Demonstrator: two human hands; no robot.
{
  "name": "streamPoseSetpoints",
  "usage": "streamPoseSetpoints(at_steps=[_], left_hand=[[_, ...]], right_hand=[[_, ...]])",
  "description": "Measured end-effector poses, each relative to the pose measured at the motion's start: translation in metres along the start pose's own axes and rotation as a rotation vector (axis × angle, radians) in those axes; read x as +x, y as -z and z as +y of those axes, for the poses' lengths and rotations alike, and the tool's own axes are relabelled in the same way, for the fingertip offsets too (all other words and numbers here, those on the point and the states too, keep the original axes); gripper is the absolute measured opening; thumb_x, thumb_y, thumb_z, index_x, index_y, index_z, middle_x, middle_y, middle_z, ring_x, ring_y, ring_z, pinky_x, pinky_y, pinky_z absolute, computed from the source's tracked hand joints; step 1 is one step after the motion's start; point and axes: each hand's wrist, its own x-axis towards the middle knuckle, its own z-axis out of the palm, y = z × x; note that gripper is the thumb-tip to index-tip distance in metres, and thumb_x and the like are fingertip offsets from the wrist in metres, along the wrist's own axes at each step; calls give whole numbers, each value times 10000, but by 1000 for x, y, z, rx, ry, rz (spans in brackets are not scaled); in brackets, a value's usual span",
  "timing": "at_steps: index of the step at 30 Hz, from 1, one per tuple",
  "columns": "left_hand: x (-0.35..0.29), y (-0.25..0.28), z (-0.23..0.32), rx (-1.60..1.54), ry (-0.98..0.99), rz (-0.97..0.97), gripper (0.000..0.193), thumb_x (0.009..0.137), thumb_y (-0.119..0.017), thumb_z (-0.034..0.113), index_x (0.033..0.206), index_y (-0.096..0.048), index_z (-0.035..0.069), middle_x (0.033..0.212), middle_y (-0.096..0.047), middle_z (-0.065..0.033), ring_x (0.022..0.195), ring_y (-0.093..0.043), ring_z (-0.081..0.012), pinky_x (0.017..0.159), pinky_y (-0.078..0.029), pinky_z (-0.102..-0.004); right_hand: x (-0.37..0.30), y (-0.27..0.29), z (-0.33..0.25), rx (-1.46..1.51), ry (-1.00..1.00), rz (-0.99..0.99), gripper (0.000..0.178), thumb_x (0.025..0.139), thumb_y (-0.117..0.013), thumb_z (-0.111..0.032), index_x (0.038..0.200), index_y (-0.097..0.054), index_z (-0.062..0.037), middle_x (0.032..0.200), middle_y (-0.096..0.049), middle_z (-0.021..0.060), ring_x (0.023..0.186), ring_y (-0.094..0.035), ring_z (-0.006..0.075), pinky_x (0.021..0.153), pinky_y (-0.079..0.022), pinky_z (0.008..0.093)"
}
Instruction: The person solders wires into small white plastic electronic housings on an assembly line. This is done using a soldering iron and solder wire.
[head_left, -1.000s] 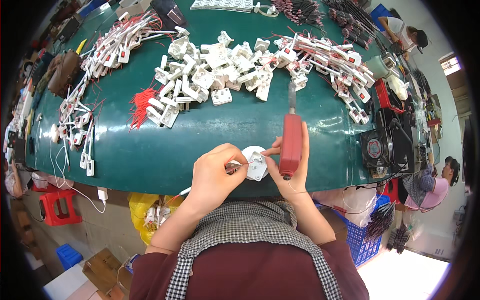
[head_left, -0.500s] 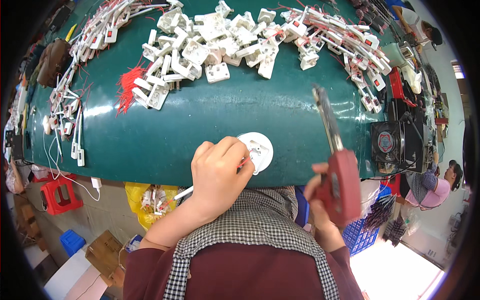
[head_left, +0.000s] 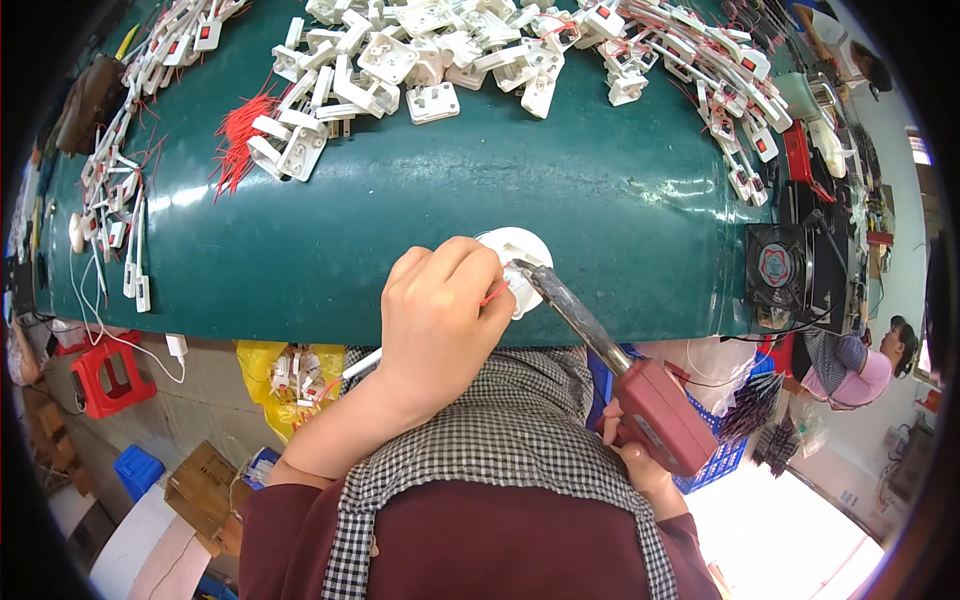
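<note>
A round white plastic part [head_left: 532, 246] lies on the green table [head_left: 330, 250] near its front edge. Close against its left side, my left hand [head_left: 437, 315] is closed in a pinch on a thin red wire [head_left: 493, 295], whose end reaches into the part. A white tube [head_left: 362, 364] shows below that hand's wrist. My right hand [head_left: 645, 458] grips a dark red soldering gun [head_left: 664, 414], its metal barrel slanting up and left. The gun's tip is inside the round part, by the wire end; whether they touch I cannot tell.
White plastic housings [head_left: 430, 60] are heaped at the back, with a bundle of red wires [head_left: 240, 140] beside them. White stems with red switches [head_left: 735, 100] lie at both sides. A fan [head_left: 780, 270] stands at right. A yellow bag [head_left: 262, 385] hangs below the edge.
The soldering gun has swung down and left, from raised above the table to its tip at the round part. My left hand keeps its pinch beside the part. The whole view has shifted slightly.
</note>
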Motion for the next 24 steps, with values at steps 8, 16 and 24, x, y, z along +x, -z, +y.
streamPoseSetpoints(at_steps=[8,16,24], left_hand=[[-2,0,2,2,27,6,150,635,-665,-9,722,-558,51,803,-628,-54,653,-557,-250,612,-435,-349],[0,1,5,16,-2,21,148,631,-658,-15,717,-555,46,788,-617,-55,637,-543,-248,603,-428,-347],[1,0,6,28,-20,19,138,638,-652,-14,710,-546,38,768,-603,-59,629,-541,-249,602,-415,-351]], right_hand=[[13,-9,-7,97,-7,81,710,662,-685,-24,1298,-388,78,795,-671,80,634,-650,156,665,-533,289],[-4,0,18,-302,99,-38,719,694,-772,-122,1278,-411,89,741,-655,58,548,-619,137,519,-482,238],[9,-7,2,-91,44,75,750,637,-800,-126,1267,-443,71,779,-672,60,602,-650,151,553,-499,246]])
